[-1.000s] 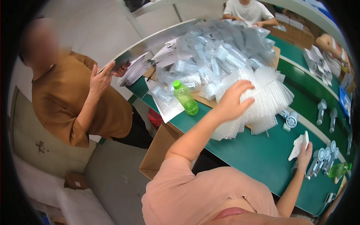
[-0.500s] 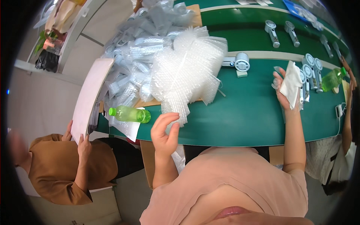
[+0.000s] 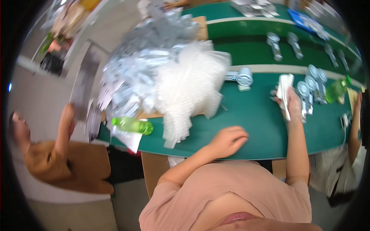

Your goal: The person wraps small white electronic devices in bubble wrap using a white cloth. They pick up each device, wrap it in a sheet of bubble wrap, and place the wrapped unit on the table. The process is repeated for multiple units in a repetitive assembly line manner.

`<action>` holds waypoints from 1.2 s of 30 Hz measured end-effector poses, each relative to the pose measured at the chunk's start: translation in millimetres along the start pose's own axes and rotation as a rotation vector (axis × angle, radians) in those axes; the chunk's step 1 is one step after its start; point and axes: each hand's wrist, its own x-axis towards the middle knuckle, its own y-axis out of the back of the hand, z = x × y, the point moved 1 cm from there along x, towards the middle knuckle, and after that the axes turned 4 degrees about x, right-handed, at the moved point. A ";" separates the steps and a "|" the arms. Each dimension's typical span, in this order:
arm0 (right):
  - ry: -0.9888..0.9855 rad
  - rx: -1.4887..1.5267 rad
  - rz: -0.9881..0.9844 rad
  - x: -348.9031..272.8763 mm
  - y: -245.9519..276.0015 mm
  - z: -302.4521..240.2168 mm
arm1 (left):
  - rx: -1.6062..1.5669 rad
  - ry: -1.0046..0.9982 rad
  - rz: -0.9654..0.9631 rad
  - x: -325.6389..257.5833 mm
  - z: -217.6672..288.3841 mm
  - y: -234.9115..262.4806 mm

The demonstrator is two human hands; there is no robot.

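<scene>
In my right hand (image 3: 294, 103) is a folded white cloth (image 3: 284, 86), gripped above the green table beside a cluster of pale-blue handheld fans (image 3: 303, 89). My left hand (image 3: 229, 141) hovers by the table's near edge, holding nothing that shows. Its fingers are loosely bent, with a gap at the thumb. Beyond it lies one more handheld fan (image 3: 244, 77), resting on a small pale block (image 3: 244, 88). To the left of that fan is a large stack of bubble wrap sheets (image 3: 189, 84).
A heap of bubble-wrapped items (image 3: 142, 61) fills the table's left side, a green bottle (image 3: 133, 126) in front. Another green bottle (image 3: 338, 90) stands at right, near a co-worker's arm. More fans (image 3: 274, 46) lie on the far green strip. A brown-clad co-worker (image 3: 65, 161) is at left.
My left hand has swung right, away from the bubble wrap. My right hand has turned, with the cloth now more upright. The co-worker at left has shifted the large pale board.
</scene>
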 end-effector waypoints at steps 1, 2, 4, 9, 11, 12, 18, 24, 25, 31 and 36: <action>0.108 0.055 0.063 13.4 21.6 10.7 | -0.017 -0.058 -0.051 11.8 -2.9 -11.2; 0.079 0.055 -0.090 9.0 9.6 11.0 | -0.028 -0.095 -0.080 18.0 -10.8 -22.8; 0.008 0.129 -0.039 8.0 8.7 7.2 | -0.070 -0.155 -0.096 33.2 -33.2 -52.1; -0.065 0.143 0.000 24.5 36.3 7.5 | -0.066 -0.164 -0.104 38.1 -57.5 -80.3; -0.078 0.152 -0.084 24.1 32.5 6.9 | -0.104 -0.137 -0.105 33.3 -59.9 -74.7; -0.057 0.121 -0.099 23.0 32.1 4.9 | -0.129 -0.128 -0.111 32.0 -61.0 -74.7; -0.047 0.025 -0.016 37.4 51.9 2.1 | -0.145 -0.120 -0.033 33.9 -69.5 -82.9; -0.052 0.044 0.046 43.1 61.1 -0.6 | -0.127 -0.108 -0.047 33.1 -70.4 -85.9; -0.057 0.044 0.051 44.1 64.6 -0.7 | -0.123 -0.126 -0.051 32.9 -71.2 -86.1; -0.070 0.052 0.010 45.8 72.4 -2.8 | -0.116 -0.129 -0.054 32.5 -63.6 -79.9; -0.074 0.025 -0.071 41.4 60.0 -1.6 | -0.086 -0.135 -0.059 31.9 -69.8 -85.9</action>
